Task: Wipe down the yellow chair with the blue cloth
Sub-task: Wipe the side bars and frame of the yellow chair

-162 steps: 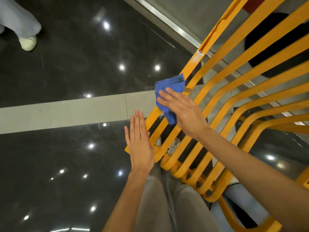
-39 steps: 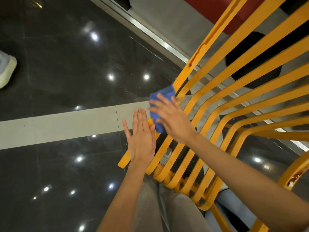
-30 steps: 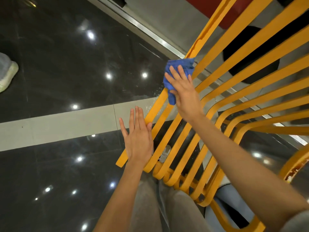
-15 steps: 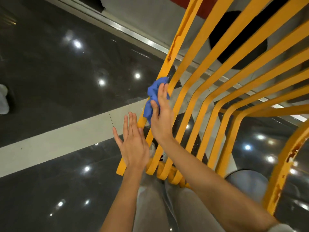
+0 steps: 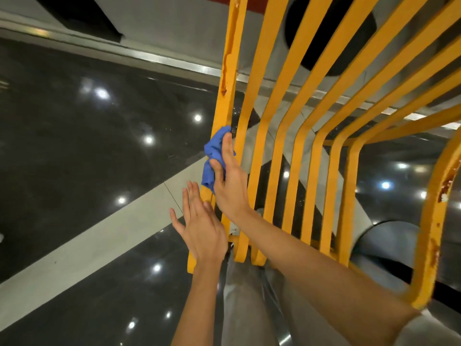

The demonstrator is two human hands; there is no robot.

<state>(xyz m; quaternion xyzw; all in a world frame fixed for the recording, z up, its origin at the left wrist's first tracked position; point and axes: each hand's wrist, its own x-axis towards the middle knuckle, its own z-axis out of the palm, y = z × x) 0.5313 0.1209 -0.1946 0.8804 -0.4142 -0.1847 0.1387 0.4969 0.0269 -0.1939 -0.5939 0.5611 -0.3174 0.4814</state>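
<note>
Where the outermost slat of the yellow chair (image 5: 225, 101) runs down toward the person's legs, the blue cloth (image 5: 213, 158) is pressed against it about halfway along its visible length. The cloth is a deep, saturated blue, crumpled into soft folds, with one end bunched up against the slat and the other hanging in a loose lobe off the slat's outer side. The right hand (image 5: 230, 182) lies flat over it, fingers straight and close together, the thumb laid on the cloth's lower folds, so the hand presses rather than grips. The left hand (image 5: 200, 229) hovers just below and to the outside, palm turned inward, fingers straight and slightly spread, holding nothing; whether it touches the slat behind it I cannot tell.

The chair is built of flat, glossy yellow bars set side by side with gaps between, each curving in a smooth bend from seat to back. The outermost slat shows a long rusty, chipped streak on its upper stretch. A thicker yellow frame bar (image 5: 435, 216) near the right edge of the view is flecked with rust and white where the paint has come off.

Beneath lies a dark polished floor (image 5: 74, 136) with bright reflected lights, crossed by a pale grey band (image 5: 104, 236).
</note>
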